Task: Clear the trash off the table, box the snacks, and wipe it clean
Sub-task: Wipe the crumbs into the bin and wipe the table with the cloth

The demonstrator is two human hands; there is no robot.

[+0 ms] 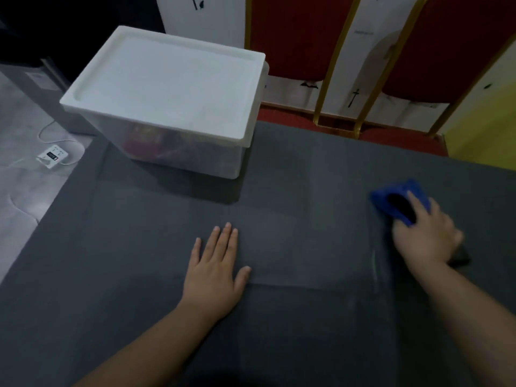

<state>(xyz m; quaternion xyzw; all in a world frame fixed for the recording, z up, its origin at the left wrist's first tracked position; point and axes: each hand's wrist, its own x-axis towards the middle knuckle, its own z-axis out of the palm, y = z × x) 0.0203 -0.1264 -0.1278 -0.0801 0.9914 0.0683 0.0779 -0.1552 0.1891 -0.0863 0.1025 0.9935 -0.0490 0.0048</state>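
Note:
A dark grey table point(279, 317) fills most of the view. My left hand point(216, 270) lies flat on it near the middle, fingers straight. At the right, my right hand point(425, 233) grips a blue cloth point(391, 201) and presses it on the table top. A translucent plastic box point(184, 152) with a white lid point(167, 82) on it stands at the back left of the table. Reddish packets show faintly through the box wall.
Red chairs with gold frames point(337, 57) stand close behind the table's far edge. A white power strip point(53, 156) with its cable lies on the grey floor to the left. A yellow surface point(483, 135) is at the far right.

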